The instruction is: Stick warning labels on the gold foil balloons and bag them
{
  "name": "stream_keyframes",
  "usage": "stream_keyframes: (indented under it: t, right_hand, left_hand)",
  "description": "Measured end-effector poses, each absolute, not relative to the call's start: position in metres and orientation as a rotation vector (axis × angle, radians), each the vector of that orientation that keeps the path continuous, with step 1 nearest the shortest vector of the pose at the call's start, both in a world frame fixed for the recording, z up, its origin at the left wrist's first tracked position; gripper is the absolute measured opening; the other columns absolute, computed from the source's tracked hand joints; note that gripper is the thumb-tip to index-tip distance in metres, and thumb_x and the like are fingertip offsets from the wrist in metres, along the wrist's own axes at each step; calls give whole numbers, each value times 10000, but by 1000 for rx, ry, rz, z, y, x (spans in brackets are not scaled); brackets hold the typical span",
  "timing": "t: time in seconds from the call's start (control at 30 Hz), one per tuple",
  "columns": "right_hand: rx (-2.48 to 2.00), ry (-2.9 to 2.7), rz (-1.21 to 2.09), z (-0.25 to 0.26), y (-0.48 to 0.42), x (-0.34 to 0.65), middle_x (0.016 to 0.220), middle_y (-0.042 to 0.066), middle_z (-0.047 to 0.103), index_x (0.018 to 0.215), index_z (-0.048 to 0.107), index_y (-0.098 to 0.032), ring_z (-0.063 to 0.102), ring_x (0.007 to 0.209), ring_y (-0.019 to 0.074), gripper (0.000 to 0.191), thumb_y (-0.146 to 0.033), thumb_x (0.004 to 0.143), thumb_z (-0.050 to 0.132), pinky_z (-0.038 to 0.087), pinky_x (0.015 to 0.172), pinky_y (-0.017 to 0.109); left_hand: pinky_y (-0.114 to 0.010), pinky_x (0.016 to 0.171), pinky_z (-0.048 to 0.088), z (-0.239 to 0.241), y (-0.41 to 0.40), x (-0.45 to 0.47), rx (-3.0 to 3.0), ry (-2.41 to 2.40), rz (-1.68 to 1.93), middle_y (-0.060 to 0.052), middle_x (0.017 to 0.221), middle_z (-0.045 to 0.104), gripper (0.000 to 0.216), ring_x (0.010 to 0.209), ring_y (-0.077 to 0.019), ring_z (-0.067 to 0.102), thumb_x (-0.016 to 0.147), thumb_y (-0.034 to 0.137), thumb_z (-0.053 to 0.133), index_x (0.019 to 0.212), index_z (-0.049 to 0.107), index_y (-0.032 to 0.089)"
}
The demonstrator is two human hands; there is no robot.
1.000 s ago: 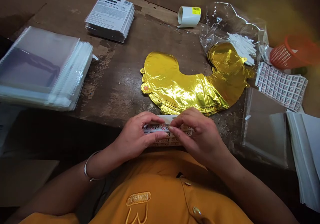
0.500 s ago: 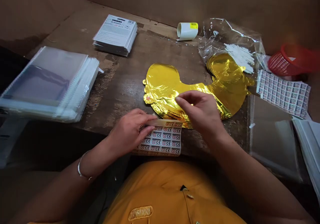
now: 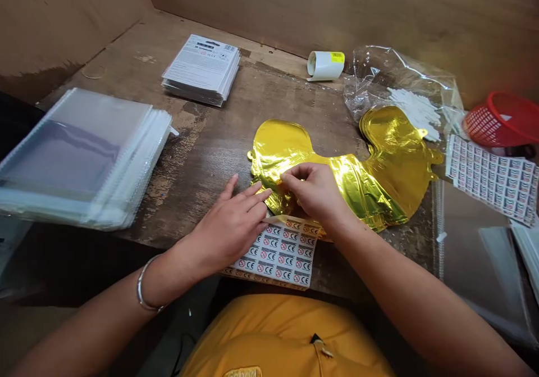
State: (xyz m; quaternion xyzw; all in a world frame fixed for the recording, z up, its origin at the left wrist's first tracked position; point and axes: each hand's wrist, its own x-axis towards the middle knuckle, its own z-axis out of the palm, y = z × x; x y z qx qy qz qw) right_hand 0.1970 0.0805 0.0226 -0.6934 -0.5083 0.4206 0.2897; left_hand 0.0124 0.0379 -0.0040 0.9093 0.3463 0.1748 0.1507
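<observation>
Gold foil balloons (image 3: 286, 141) lie flat in a stack on the table, shiny and creased. My left hand (image 3: 236, 222) is open, its fingers spread; the fingertips rest at the stack's lower left edge, and the palm covers part of a sheet of CE-mark stickers (image 3: 286, 253). That sheet hangs over the table's front edge, its upper edge curled. Over the left part of the foil, my right hand (image 3: 315, 191) has thumb and forefinger pinched together. Whatever is between those fingertips is too small to make out.
Clear plastic sleeves (image 3: 84, 146) are piled at left, with printed cards (image 3: 202, 68) behind. A label roll (image 3: 326, 66), a clear bag (image 3: 404, 79) of white sticks, a red basket (image 3: 501, 121) and small-label sheets (image 3: 492, 175) stand right. More sleeves (image 3: 471, 242) lie front right.
My left hand has let go of the sticker sheet's edge and spread its fingers toward the foil. My right hand, still pinched, has moved left and down onto the balloon. The view shifted slightly.
</observation>
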Motion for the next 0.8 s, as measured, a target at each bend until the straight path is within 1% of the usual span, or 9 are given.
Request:
stream_keyframes:
  t: [0.13, 0.33, 0.53, 0.8]
  right_hand:
    - [-1839, -1329, 1161, 26, 85, 194, 505, -16, 558, 588, 602, -148, 403, 415, 51, 155, -247, 707, 617, 327, 426, 221]
    - [-1875, -1271, 1275, 23, 84, 186, 387, -71, 428, 563, 561, -166, 378, 338, 47, 184, -240, 722, 617, 301, 384, 212]
    - [-1889, -1294, 1241, 21, 83, 187, 397, -62, 440, 574, 576, -161, 358, 336, 44, 183, -269, 712, 630, 272, 377, 217]
    - [-1931, -1273, 1234, 19, 83, 185, 402, -56, 449, 581, 591, -156, 361, 342, 41, 194, -291, 710, 641, 283, 370, 208]
  left_hand:
    - [-639, 1122, 197, -3, 39, 13, 2588, 986, 535, -153, 1310, 601, 140, 1296, -317, 490, 926, 204, 489, 986, 603, 151]
    - [-650, 1113, 199, -3, 40, 13, 2645, 979, 497, -146, 1311, 602, 148, 1288, -319, 495, 928, 201, 476, 991, 598, 147]
    - [-653, 1104, 208, -4, 40, 13, 2643, 979, 509, -147, 1306, 604, 148, 1279, -322, 504, 930, 203, 464, 980, 591, 146]
    - [-670, 1095, 210, -5, 39, 13, 2621, 977, 530, -149, 1313, 600, 144, 1285, -330, 498, 918, 180, 473, 990, 595, 154]
